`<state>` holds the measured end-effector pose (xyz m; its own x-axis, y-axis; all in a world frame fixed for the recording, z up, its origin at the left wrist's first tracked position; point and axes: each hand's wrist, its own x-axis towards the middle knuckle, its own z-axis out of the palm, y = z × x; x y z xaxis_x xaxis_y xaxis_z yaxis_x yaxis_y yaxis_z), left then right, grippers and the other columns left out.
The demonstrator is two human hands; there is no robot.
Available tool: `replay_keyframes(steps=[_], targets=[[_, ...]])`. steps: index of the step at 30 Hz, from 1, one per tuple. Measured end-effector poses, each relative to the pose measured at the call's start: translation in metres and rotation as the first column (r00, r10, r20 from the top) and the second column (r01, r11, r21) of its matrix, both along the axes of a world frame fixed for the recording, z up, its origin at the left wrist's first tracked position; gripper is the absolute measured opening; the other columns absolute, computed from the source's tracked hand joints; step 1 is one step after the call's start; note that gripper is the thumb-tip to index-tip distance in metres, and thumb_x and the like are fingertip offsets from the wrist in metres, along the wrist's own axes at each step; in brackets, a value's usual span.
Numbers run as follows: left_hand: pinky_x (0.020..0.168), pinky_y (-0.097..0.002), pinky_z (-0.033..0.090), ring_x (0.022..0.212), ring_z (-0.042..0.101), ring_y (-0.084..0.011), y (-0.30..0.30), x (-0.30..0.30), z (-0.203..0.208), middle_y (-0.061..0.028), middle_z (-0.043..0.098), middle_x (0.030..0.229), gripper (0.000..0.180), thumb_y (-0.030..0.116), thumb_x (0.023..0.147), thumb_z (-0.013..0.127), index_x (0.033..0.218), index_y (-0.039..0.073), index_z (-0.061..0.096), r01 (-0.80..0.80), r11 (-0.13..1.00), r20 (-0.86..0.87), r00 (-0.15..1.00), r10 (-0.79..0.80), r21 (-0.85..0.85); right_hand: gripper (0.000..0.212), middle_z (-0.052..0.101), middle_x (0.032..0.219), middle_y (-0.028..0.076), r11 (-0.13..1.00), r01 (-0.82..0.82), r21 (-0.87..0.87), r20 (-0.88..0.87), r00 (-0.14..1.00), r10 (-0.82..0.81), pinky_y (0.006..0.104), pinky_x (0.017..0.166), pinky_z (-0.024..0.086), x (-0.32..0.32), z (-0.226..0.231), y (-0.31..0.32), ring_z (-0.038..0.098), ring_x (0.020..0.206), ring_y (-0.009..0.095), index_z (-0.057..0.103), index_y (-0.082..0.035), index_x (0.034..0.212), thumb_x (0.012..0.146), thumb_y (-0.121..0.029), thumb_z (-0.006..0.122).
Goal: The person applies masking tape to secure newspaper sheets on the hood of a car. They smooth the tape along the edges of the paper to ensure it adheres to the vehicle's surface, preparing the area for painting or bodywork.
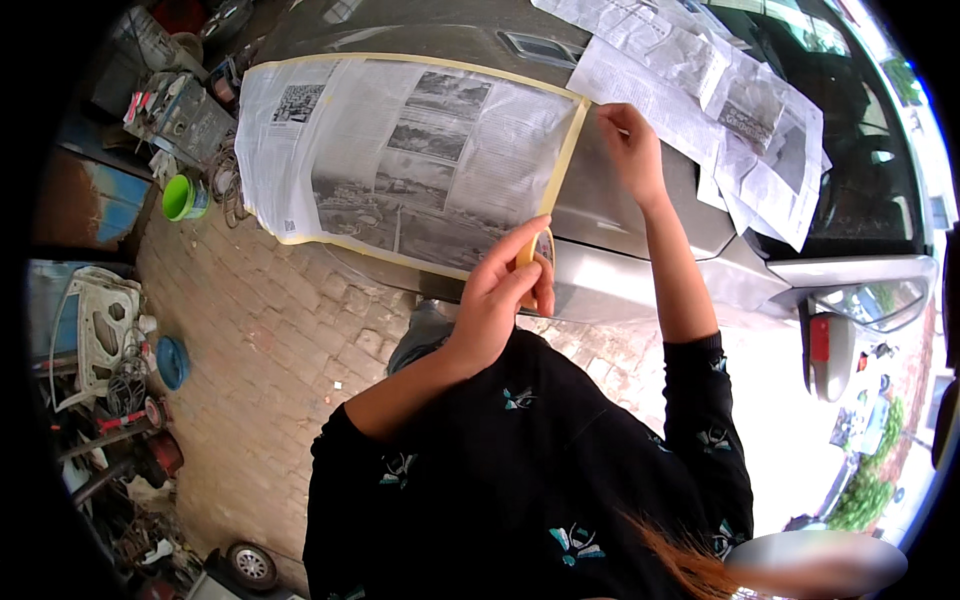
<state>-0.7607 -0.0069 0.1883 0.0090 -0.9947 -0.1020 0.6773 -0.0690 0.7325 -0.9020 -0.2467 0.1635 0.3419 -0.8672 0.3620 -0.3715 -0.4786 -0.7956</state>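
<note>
A newspaper sheet [350, 150] covers part of a grey-brown car's front fender [620, 205], with yellow masking tape along its edges. My left hand [495, 290] grips a roll of masking tape [541, 246] at the sheet's near right corner. From this roll a tape strip [566, 155] runs up the sheet's right edge to the far right corner. Just right of that corner, my right hand [630, 145] is closed with its fingertips pinched together above the bare paint. Whether anything is between those fingertips is too small to tell.
More newspaper [740, 120] lies over the windshield side. A side mirror [835, 345] juts out at right. On the brick floor [250, 350] stand a green bucket [184, 198] and a blue tub [172, 362]. Car parts [110, 330] and a wheel [251, 566] crowd the left.
</note>
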Motion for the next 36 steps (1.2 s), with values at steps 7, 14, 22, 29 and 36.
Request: replay_keyframes(steps=[7, 14, 22, 29, 36], targets=[[0.064, -0.0234, 0.045, 0.068, 0.054, -0.0113, 0.002, -0.005, -0.023, -0.0061, 0.054, 0.083, 0.045, 0.005, 0.097, 0.038, 0.142, 0.005, 0.037, 0.009, 1.000, 0.004, 1.000, -0.009, -0.006, 0.030, 0.059, 0.120, 0.015, 0.927, -0.328, -0.180, -0.400, 0.885, 0.236, 0.0365, 0.098, 0.041, -0.005, 0.005, 0.007, 0.053, 0.115, 0.033, 0.059, -0.002, 0.113, 0.087, 0.005, 0.045], [0.071, -0.0260, 0.048, 0.072, 0.057, -0.0140, 0.002, -0.004, -0.030, -0.0065, 0.054, 0.087, 0.044, 0.004, 0.097, 0.039, 0.141, 0.005, 0.036, 0.027, 1.000, -0.062, 0.998, -0.026, 0.014, 0.034, 0.056, 0.125, 0.015, 0.869, -0.442, -0.223, -0.531, 0.803, 0.272, 0.0393, 0.103, 0.038, -0.010, 0.009, 0.007, 0.048, 0.121, 0.032, 0.058, -0.003, 0.116, 0.086, 0.005, 0.046], [0.076, -0.0290, 0.049, 0.079, 0.061, -0.0173, -0.001, -0.003, -0.030, -0.0081, 0.056, 0.094, 0.045, 0.003, 0.097, 0.039, 0.141, 0.002, 0.035, 0.091, 0.994, -0.154, 0.985, -0.081, 0.062, 0.038, 0.056, 0.124, 0.012, 0.857, -0.454, -0.244, -0.578, 0.778, 0.248, 0.0391, 0.104, 0.037, -0.006, 0.014, 0.012, 0.048, 0.121, 0.031, 0.059, -0.005, 0.116, 0.082, 0.007, 0.049], [0.073, -0.0290, 0.051, 0.078, 0.063, -0.0189, -0.003, -0.003, -0.036, -0.0095, 0.057, 0.091, 0.045, 0.007, 0.099, 0.041, 0.143, 0.003, 0.032, 0.086, 0.993, -0.143, 0.987, -0.075, 0.075, 0.038, 0.056, 0.125, 0.010, 0.856, -0.450, -0.254, -0.618, 0.756, 0.214, 0.0397, 0.105, 0.036, -0.007, 0.011, 0.015, 0.047, 0.123, 0.030, 0.059, -0.006, 0.118, 0.083, 0.005, 0.050], [0.076, -0.0293, 0.049, 0.080, 0.061, -0.0179, 0.000, -0.002, -0.031, -0.0079, 0.056, 0.095, 0.046, 0.005, 0.098, 0.040, 0.143, 0.002, 0.032, 0.095, 0.994, -0.138, 0.987, -0.086, 0.061, 0.036, 0.056, 0.127, 0.008, 0.864, -0.448, -0.232, -0.630, 0.746, 0.217, 0.0395, 0.104, 0.035, -0.006, 0.013, 0.022, 0.046, 0.125, 0.028, 0.060, -0.009, 0.119, 0.085, 0.002, 0.051]])
